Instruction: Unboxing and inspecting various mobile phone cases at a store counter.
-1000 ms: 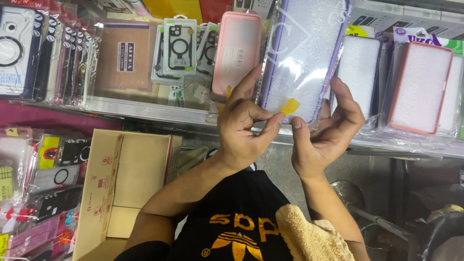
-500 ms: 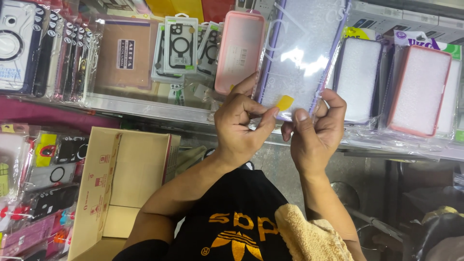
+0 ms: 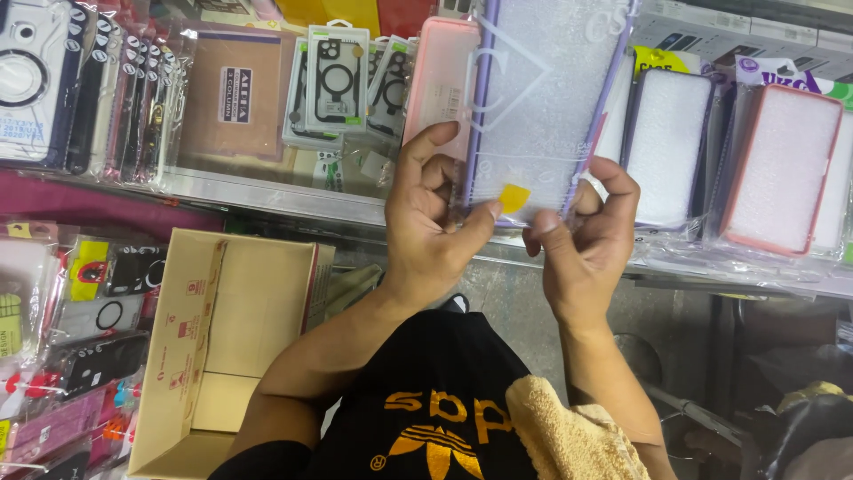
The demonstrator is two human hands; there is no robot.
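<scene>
Holding clear packet (image 3: pixel 542 107) upright between our hands, above shelf (image 3: pixel 267 197). Left hand (image 3: pixel 435 222) pinches packet's lower left edge, thumb beside yellow tab (image 3: pixel 513 196); right hand (image 3: pixel 582 240) curls narrow at lower right corner.

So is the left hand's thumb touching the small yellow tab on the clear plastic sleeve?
Touching. The head view shows the left hand with its thumb tip against the small yellow tab on the clear plastic sleeve, no gap.
</scene>
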